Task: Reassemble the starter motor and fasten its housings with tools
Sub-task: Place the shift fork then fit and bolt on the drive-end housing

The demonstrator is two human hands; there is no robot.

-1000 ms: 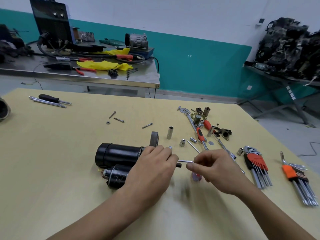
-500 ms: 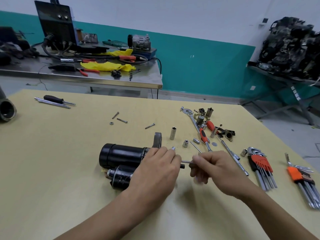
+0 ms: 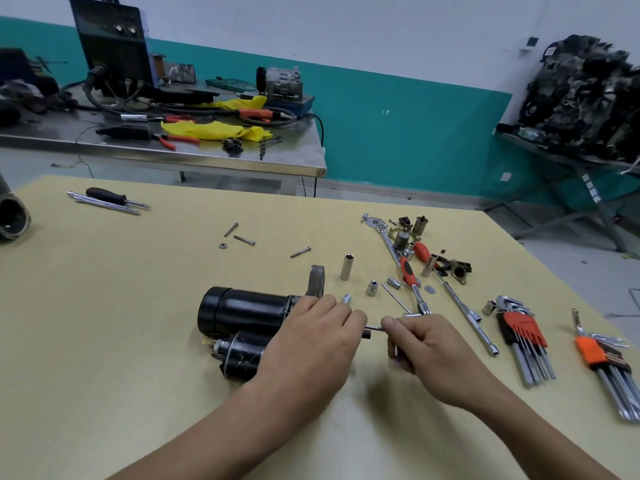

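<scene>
The black starter motor [image 3: 242, 311] lies on its side on the yellow table [image 3: 104, 341], with its smaller solenoid [image 3: 239, 351] in front. My left hand [image 3: 311, 337] grips the motor's right end and hides most of the grey nose housing [image 3: 317, 278]. My right hand [image 3: 426, 348] pinches a thin metal hex key [image 3: 375, 328]. The key's short end points left at the motor's end, close to a small black part [image 3: 366, 334] by my left fingers.
Loose bolts [image 3: 300, 251] and a nut [image 3: 223, 245] lie behind the motor. Sockets [image 3: 346, 266], a ratchet [image 3: 408, 271] and an extension bar [image 3: 464, 313] lie to the right. Two hex key sets [image 3: 523, 336] [image 3: 602, 355] sit near the right edge. A screwdriver [image 3: 107, 197] rests far left.
My right hand has turned the hex key, so its long arm now points down inside my fist. My left hand stays on the motor.
</scene>
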